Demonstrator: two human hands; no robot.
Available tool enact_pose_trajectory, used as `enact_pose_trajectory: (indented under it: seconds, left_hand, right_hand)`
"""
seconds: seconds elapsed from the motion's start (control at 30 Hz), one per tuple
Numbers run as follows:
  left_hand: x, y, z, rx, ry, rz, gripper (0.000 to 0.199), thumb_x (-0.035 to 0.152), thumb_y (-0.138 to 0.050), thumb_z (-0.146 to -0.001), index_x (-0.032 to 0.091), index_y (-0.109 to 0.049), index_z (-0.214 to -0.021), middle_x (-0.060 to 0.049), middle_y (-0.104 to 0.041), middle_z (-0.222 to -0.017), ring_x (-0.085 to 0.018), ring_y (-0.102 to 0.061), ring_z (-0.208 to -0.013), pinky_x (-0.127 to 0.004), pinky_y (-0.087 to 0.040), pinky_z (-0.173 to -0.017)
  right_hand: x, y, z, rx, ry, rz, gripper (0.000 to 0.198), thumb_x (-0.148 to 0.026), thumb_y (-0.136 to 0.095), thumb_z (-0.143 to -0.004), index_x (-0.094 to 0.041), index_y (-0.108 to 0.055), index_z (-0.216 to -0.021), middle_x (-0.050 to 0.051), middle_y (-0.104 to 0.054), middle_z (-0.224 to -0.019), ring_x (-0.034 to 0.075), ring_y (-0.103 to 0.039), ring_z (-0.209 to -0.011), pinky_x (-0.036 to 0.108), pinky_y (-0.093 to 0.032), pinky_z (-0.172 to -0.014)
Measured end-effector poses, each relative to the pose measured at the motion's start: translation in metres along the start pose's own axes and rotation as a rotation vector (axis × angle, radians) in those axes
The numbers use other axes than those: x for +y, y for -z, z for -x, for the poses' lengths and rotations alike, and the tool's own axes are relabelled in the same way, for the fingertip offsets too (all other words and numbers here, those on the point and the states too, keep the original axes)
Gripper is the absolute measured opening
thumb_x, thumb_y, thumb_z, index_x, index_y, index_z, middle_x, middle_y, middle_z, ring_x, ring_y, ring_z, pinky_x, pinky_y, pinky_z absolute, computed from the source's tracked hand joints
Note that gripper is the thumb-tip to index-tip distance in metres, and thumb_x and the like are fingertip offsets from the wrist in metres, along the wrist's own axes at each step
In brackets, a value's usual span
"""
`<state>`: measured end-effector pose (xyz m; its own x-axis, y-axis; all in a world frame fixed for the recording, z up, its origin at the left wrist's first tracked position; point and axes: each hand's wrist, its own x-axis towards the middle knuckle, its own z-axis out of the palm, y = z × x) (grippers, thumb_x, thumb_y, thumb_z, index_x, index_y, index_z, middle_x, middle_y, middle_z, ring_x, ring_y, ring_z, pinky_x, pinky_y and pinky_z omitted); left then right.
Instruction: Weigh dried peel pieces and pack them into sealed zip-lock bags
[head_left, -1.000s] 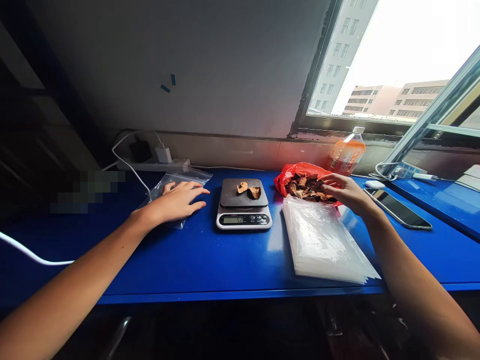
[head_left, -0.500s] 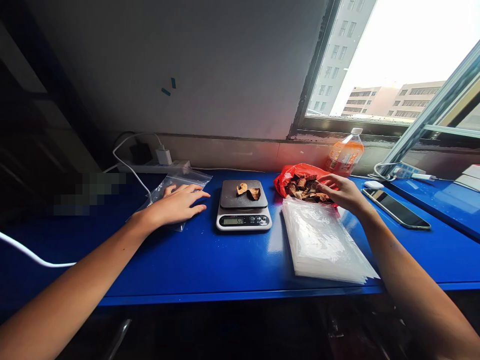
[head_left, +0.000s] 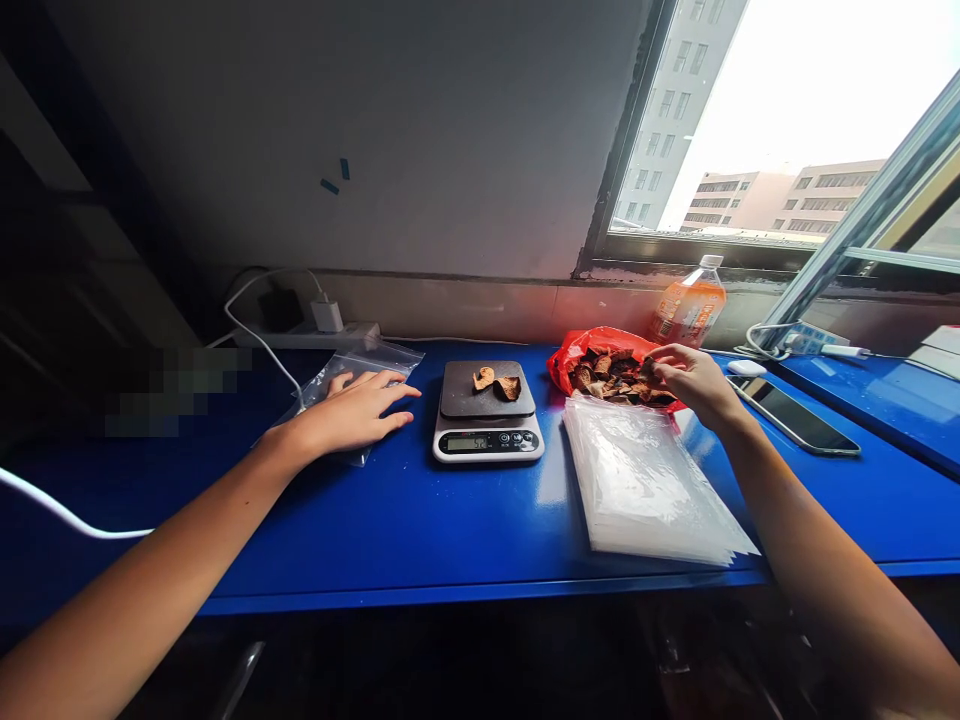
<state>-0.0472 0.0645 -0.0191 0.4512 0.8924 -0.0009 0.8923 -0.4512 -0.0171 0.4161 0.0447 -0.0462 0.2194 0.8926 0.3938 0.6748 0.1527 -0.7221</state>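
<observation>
My left hand [head_left: 360, 412] lies open, fingers spread, on clear zip-lock bags [head_left: 379, 358] at the left. In the middle stands a digital kitchen scale [head_left: 487, 447] with a lit display; its digits are hard to read. Two curled dried slices, one pale [head_left: 483, 378] and one darker [head_left: 508, 388], rest on its dark platform. To the right, a red plastic bag [head_left: 562, 362] is open and full of brown dried slices [head_left: 604, 372]. At that bag's right side my right hand [head_left: 694, 382] pinches a dark dried slice [head_left: 649, 368] between its fingertips.
A stack of clear plastic bags [head_left: 649, 490] lies in front of the red bag. Behind stands an orange drink bottle [head_left: 690, 305]. A phone [head_left: 802, 420] and a white earbud case [head_left: 747, 369] are at the right. A power strip [head_left: 352, 335] and white cable [head_left: 262, 340] sit back left.
My right hand has drawn slightly right and its fingertips have closed on a slice from the red bag. My left hand and the scale's load stay as they were.
</observation>
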Motion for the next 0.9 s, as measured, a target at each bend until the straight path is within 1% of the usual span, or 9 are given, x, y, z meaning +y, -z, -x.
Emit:
enact_pose_trajectory:
  seconds: [0.1,0.23,0.33,0.43,0.57,0.67,0.73,0.8,0.9]
  left_hand:
    - [-0.001,-0.001,0.0,0.009,-0.002,-0.011,0.048,0.049,-0.038,-0.087,0.032,-0.053,-0.129,-0.005,-0.045,-0.143,-0.03,-0.034,-0.134,-0.054,-0.017,-0.109]
    - [-0.001,-0.001,0.0,0.011,-0.007,-0.017,0.049,0.049,-0.038,-0.086,0.032,-0.053,-0.129,-0.005,-0.044,-0.143,-0.029,-0.034,-0.134,-0.053,-0.017,-0.109]
    - [0.0,0.0,0.0,-0.008,-0.007,-0.01,0.049,0.05,-0.037,-0.087,0.031,-0.052,-0.13,-0.005,-0.044,-0.144,-0.029,-0.033,-0.135,-0.053,-0.016,-0.11]
    - [0.001,0.001,0.001,-0.012,-0.005,-0.012,0.049,0.05,-0.037,-0.087,0.032,-0.053,-0.129,-0.005,-0.044,-0.143,-0.028,-0.033,-0.135,-0.053,-0.015,-0.11]
    - [0.003,0.002,0.001,-0.023,0.005,-0.018,0.048,0.049,-0.038,-0.086,0.033,-0.053,-0.129,-0.005,-0.043,-0.144,-0.028,-0.034,-0.134,-0.054,-0.017,-0.109]
    - [0.006,0.005,0.002,-0.035,-0.001,-0.014,0.049,0.049,-0.037,-0.086,0.033,-0.052,-0.13,-0.004,-0.043,-0.144,-0.028,-0.034,-0.133,-0.053,-0.018,-0.11]
    - [0.008,0.007,0.003,-0.05,-0.003,-0.017,0.05,0.05,-0.037,-0.086,0.032,-0.051,-0.131,-0.004,-0.042,-0.145,-0.028,-0.034,-0.134,-0.052,-0.018,-0.11]
    - [0.011,0.01,0.005,-0.062,0.0,-0.019,0.051,0.05,-0.036,-0.086,0.032,-0.05,-0.132,-0.004,-0.04,-0.146,-0.029,-0.034,-0.134,-0.052,-0.019,-0.11]
    - [0.014,0.014,0.007,-0.074,0.018,-0.009,0.051,0.049,-0.037,-0.087,0.033,-0.049,-0.133,-0.004,-0.039,-0.147,-0.03,-0.034,-0.133,-0.053,-0.019,-0.109]
  right_hand:
    - [-0.001,0.0,0.0,0.02,-0.12,-0.128,0.022,-0.027,-0.057,-0.069,-0.021,-0.066,-0.087,0.007,-0.07,-0.081,0.022,-0.067,-0.072,0.034,-0.054,-0.061]
    - [-0.003,0.002,0.001,-0.02,-0.077,-0.03,0.03,-0.029,-0.061,-0.067,-0.019,-0.07,-0.094,0.008,-0.072,-0.086,0.023,-0.067,-0.077,0.034,-0.054,-0.065]
    - [-0.001,0.002,0.001,-0.035,-0.068,0.04,0.029,-0.032,-0.061,-0.068,-0.018,-0.072,-0.092,0.008,-0.073,-0.088,0.024,-0.067,-0.08,0.034,-0.053,-0.069]
    - [-0.001,0.0,0.002,-0.026,-0.063,0.096,0.028,-0.037,-0.059,-0.071,-0.019,-0.072,-0.088,0.007,-0.073,-0.085,0.023,-0.067,-0.076,0.033,-0.052,-0.065]
    - [-0.007,-0.003,0.005,-0.019,-0.014,0.17,0.03,-0.043,-0.055,-0.075,-0.02,-0.072,-0.084,0.006,-0.073,-0.077,0.02,-0.064,-0.063,0.031,-0.048,-0.056]
    - [-0.009,-0.006,0.006,0.001,0.044,0.22,0.03,-0.043,-0.052,-0.076,-0.02,-0.071,-0.082,0.007,-0.073,-0.082,0.02,-0.063,-0.067,0.032,-0.048,-0.062]
    - [-0.009,-0.008,0.004,0.021,0.091,0.266,0.03,-0.043,-0.049,-0.078,-0.02,-0.069,-0.077,0.007,-0.072,-0.083,0.021,-0.063,-0.071,0.033,-0.048,-0.068]
    - [-0.008,-0.01,0.002,0.025,0.135,0.327,0.032,-0.043,-0.045,-0.08,-0.021,-0.064,-0.067,0.008,-0.069,-0.076,0.021,-0.06,-0.069,0.034,-0.046,-0.068]
    - [-0.01,-0.013,-0.001,-0.002,0.191,0.406,0.04,-0.045,-0.039,-0.083,-0.022,-0.05,-0.052,0.006,-0.061,-0.061,0.019,-0.053,-0.062,0.032,-0.042,-0.062]
